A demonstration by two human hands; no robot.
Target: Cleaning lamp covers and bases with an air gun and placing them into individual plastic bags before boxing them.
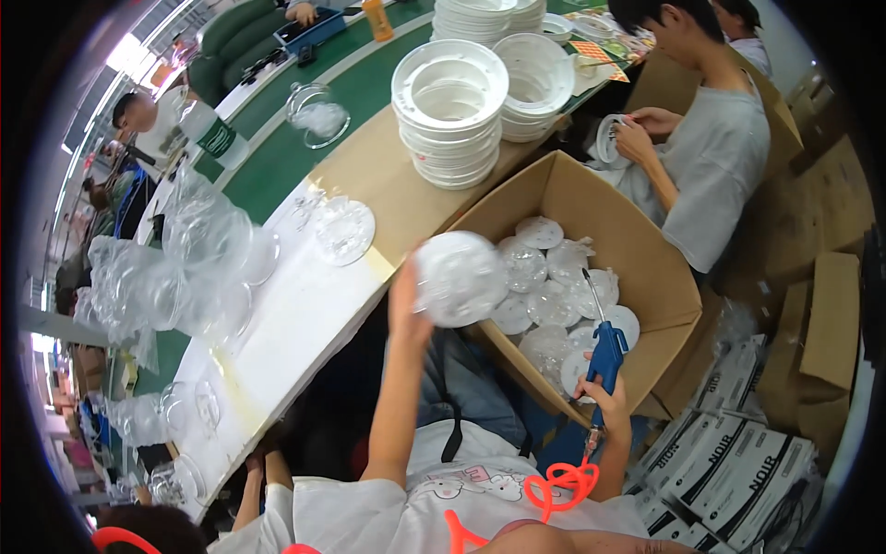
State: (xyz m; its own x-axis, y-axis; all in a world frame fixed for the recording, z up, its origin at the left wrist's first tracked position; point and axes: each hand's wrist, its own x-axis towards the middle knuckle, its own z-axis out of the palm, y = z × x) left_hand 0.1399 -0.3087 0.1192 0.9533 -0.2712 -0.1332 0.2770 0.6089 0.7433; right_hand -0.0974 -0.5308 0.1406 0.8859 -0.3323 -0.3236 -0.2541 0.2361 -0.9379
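Observation:
My left hand (407,300) grips the edge of a round white disc (460,280), which looks wrapped in clear plastic and is held up between the table edge and the cardboard box. My right hand (606,399) is wrapped round the handle of a blue air blow gun (608,355). Its thin metal nozzle points up over the box, and an orange coiled hose (559,482) hangs from its lower end. Inside the open cardboard box (637,212) lie several round white pieces (552,303), some with crumpled clear film on them.
Tall stacks of white rings (452,111) stand on the curved table (286,319). Clear plastic covers (198,245) crowd its left side. Beyond the box, a co-worker (715,138) holds a white ring. Printed cartons (738,471) are piled at the lower right.

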